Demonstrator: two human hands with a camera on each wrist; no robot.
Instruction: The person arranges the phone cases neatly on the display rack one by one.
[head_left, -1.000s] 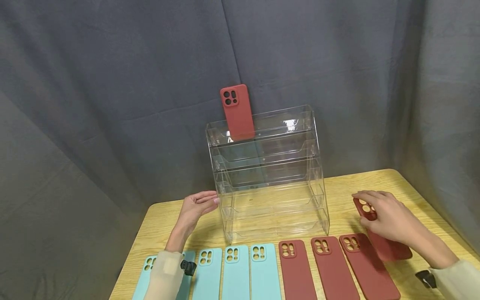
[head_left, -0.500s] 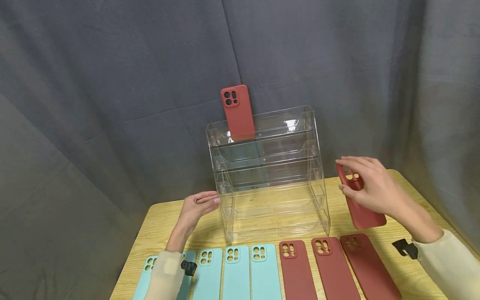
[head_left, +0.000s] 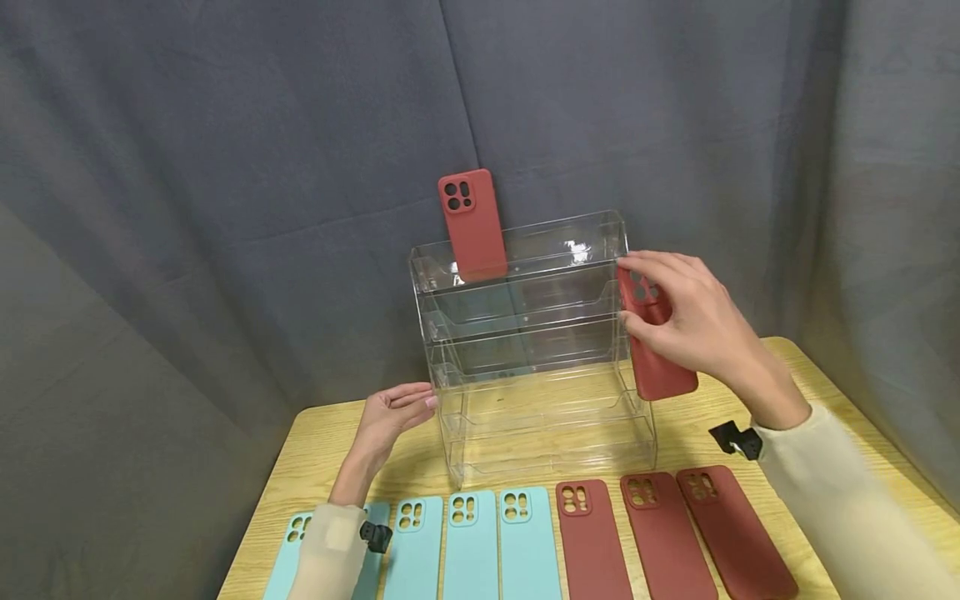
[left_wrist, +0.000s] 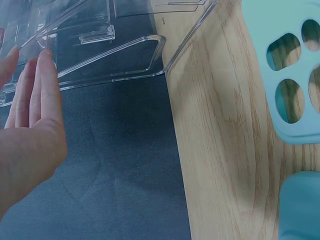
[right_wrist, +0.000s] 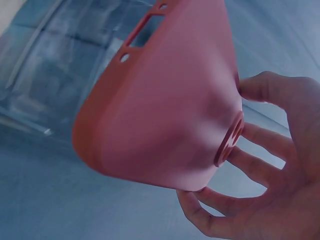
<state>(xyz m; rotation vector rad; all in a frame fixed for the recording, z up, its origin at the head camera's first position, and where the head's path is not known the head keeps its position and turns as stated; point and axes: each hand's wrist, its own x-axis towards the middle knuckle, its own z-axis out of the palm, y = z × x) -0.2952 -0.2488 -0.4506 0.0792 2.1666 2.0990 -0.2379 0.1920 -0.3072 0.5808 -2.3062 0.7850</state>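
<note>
My right hand [head_left: 693,317] grips a red phone case [head_left: 663,375] by its edges, thumb on one side and fingers on the other. The case is upright at the right side of a clear tiered display rack [head_left: 555,454]. In the right wrist view the held phone case [right_wrist: 165,110] fills the middle, its camera cutout by my fingers. My left hand [head_left: 386,421] rests nearly straight fingers against the rack's left side; the left wrist view shows these fingers [left_wrist: 49,95] beside the clear plastic. Another red phone case [head_left: 477,229] stands at the left of the top tier.
A row of turquoise phone cases [head_left: 471,550] lies along the front of the wooden table [head_left: 330,425]. Several red phone cases [head_left: 596,542] continue the row to the right. A grey curtain [head_left: 300,167] hangs behind the table.
My right hand has lifted the red phone case off the table's right side and carried it up and left to the rack. My left hand has stayed at the rack's side.
</note>
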